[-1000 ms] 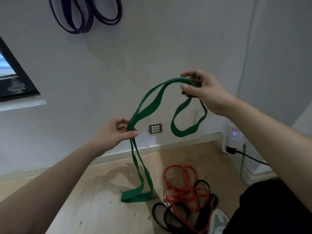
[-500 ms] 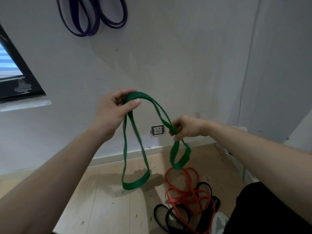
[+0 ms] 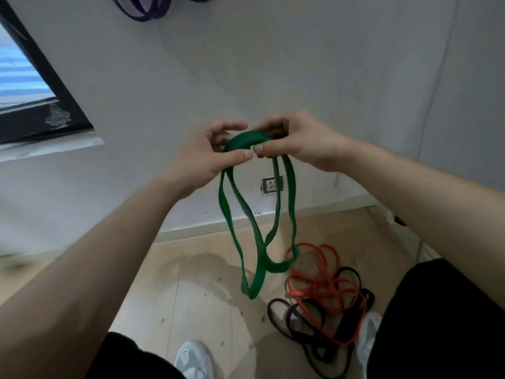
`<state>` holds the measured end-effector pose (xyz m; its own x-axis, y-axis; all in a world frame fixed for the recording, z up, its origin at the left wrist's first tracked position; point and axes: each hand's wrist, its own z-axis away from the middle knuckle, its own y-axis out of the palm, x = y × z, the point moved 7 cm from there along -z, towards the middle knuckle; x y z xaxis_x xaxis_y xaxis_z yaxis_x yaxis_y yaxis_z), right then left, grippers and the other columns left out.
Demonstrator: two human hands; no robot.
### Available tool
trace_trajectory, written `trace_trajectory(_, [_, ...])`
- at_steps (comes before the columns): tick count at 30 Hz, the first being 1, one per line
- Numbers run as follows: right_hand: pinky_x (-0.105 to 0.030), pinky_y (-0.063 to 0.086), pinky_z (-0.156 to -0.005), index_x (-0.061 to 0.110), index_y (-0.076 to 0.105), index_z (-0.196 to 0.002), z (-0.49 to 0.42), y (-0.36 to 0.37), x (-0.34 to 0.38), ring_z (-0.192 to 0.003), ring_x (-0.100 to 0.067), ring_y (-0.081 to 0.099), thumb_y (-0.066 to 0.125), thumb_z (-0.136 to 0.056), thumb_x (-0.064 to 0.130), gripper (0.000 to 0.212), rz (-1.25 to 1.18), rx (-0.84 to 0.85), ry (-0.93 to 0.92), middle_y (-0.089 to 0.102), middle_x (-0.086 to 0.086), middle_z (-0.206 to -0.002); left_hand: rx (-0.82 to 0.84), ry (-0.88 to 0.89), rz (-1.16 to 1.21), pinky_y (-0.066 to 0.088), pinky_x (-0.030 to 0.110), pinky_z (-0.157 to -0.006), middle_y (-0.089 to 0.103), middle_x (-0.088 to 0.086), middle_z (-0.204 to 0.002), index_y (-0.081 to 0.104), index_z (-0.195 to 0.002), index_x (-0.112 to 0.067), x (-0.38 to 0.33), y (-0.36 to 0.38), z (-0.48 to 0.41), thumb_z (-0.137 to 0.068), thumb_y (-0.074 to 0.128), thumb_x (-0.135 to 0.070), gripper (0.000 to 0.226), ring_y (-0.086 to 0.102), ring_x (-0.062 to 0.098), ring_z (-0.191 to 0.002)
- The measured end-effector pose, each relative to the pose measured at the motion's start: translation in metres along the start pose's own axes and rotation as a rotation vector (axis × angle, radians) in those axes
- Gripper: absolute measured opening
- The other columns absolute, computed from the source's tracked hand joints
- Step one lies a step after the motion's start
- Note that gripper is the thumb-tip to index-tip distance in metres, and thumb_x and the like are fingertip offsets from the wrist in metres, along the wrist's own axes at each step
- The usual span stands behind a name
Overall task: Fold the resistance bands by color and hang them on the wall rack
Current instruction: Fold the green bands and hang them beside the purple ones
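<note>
A green resistance band (image 3: 247,225) hangs folded in two loops from both my hands, held in front of the white wall. My left hand (image 3: 202,157) pinches its top from the left, and my right hand (image 3: 297,140) pinches it from the right, thumbs almost touching. The loops dangle down above the floor without touching it. Purple bands (image 3: 147,8) hang high on the wall at the top edge; the rack itself is out of view. On the floor lie tangled orange bands (image 3: 322,280) and black bands (image 3: 308,326).
A wall socket (image 3: 271,184) sits just behind the green band, above the skirting board. A dark window frame (image 3: 52,97) is at the left. My white shoes (image 3: 195,359) stand on the wooden floor, the right shoe (image 3: 369,337) beside the black bands.
My right hand has risen and come to meet my left hand, bringing the band's two ends together at the top. The band now hangs in two shorter loops.
</note>
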<state>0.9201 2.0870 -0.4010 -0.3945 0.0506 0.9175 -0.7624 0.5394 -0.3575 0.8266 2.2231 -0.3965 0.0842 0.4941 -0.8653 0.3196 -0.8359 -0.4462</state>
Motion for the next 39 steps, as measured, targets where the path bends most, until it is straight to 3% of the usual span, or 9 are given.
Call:
trace_trajectory(6, [-0.036, 0.055, -0.096, 0.001, 0.064, -0.118, 0.005, -0.010, 0.005, -0.100, -0.023, 0.068, 0.069, -0.089, -0.001, 0.029, -0.009, 0.005, -0.028, 0.070, -0.021, -0.111, 0.071, -0.045, -0.182, 0.058, 0.043, -0.092, 0.074, 0.012, -0.098, 0.067, -0.100, -0.023, 0.013, 0.017, 0.005, -0.080, 0.083, -0.021, 0.026, 0.071, 0.027, -0.093])
trace_trajectory(10, [-0.036, 0.054, -0.097, 0.001, 0.062, -0.120, 0.006, -0.022, -0.007, -0.099, -0.020, 0.068, 0.069, -0.090, 0.001, 0.031, -0.062, -0.013, 0.011, 0.070, -0.012, -0.107, 0.070, -0.089, -0.230, 0.059, 0.034, -0.083, 0.072, 0.007, -0.091, 0.064, -0.100, -0.024, 0.022, 0.016, 0.002, -0.080, 0.083, -0.019, 0.028, 0.071, 0.017, -0.083])
trace_trajectory(13, [-0.037, 0.054, -0.098, 0.004, 0.064, -0.115, 0.010, -0.029, -0.017, -0.098, -0.019, 0.067, 0.069, -0.089, 0.003, 0.027, -0.023, -0.002, 0.052, 0.070, -0.007, -0.101, 0.001, -0.094, -0.108, 0.055, 0.025, -0.077, 0.072, 0.002, -0.086, 0.066, -0.105, -0.017, 0.018, 0.009, 0.000, -0.078, 0.084, -0.012, 0.033, 0.069, 0.008, -0.076])
trace_trajectory(16, [-0.039, 0.054, -0.099, 0.011, 0.066, -0.106, 0.014, -0.023, -0.031, -0.100, -0.028, 0.070, 0.074, -0.087, 0.006, 0.021, 0.073, 0.083, 0.128, 0.071, -0.011, -0.100, -0.070, -0.056, 0.081, 0.058, 0.026, -0.086, 0.074, 0.003, -0.094, 0.067, -0.106, -0.014, 0.009, 0.001, -0.001, -0.076, 0.084, -0.009, 0.034, 0.073, 0.015, -0.089])
trace_trajectory(19, [-0.046, 0.053, -0.103, 0.009, 0.065, -0.112, 0.015, -0.008, -0.041, -0.109, -0.033, 0.068, 0.076, -0.087, 0.008, 0.028, 0.122, 0.122, 0.171, 0.071, -0.020, -0.113, -0.069, 0.012, 0.132, 0.057, 0.027, -0.090, 0.075, 0.002, -0.099, 0.069, -0.105, -0.015, -0.004, 0.006, -0.002, -0.078, 0.082, -0.005, 0.031, 0.073, 0.016, -0.097])
trace_trajectory(24, [-0.045, 0.055, -0.101, 0.009, 0.067, -0.115, 0.013, 0.010, -0.048, -0.104, -0.021, 0.072, 0.080, -0.084, 0.013, 0.033, 0.114, 0.106, 0.181, 0.074, -0.008, -0.109, -0.007, 0.048, 0.054, 0.058, 0.029, -0.087, 0.074, 0.006, -0.104, 0.070, -0.113, -0.009, -0.008, 0.016, -0.007, -0.080, 0.081, -0.009, 0.035, 0.072, 0.019, -0.098])
trace_trajectory(28, [-0.040, 0.054, -0.102, 0.010, 0.067, -0.116, 0.012, 0.019, -0.058, -0.106, -0.018, 0.072, 0.080, -0.084, 0.009, 0.034, 0.050, 0.122, 0.195, 0.075, -0.007, -0.109, -0.003, 0.066, -0.057, 0.055, 0.019, -0.080, 0.075, -0.003, -0.099, 0.072, -0.110, -0.015, -0.010, 0.015, -0.007, -0.077, 0.086, -0.016, 0.036, 0.071, 0.006, -0.090])
trace_trajectory(35, [-0.029, 0.054, -0.086, 0.004, 0.068, -0.113, 0.005, 0.014, -0.035, -0.092, -0.018, 0.069, 0.078, -0.084, 0.005, 0.031, -0.115, -0.021, 0.045, 0.071, -0.009, -0.099, -0.027, 0.045, -0.121, 0.053, 0.014, -0.076, 0.076, -0.003, -0.095, 0.075, -0.109, -0.012, -0.011, -0.003, -0.001, -0.073, 0.088, -0.014, 0.039, 0.071, 0.001, -0.083])
trace_trajectory(39, [-0.032, 0.058, -0.088, 0.000, 0.067, -0.117, 0.001, 0.010, -0.022, -0.093, -0.017, 0.069, 0.074, -0.087, 0.004, 0.031, -0.150, -0.088, -0.009, 0.072, -0.010, -0.100, 0.026, 0.034, -0.147, 0.057, 0.022, -0.081, 0.076, -0.004, -0.095, 0.072, -0.112, -0.017, -0.008, -0.011, 0.000, -0.074, 0.087, -0.008, 0.042, 0.072, 0.006, -0.087])
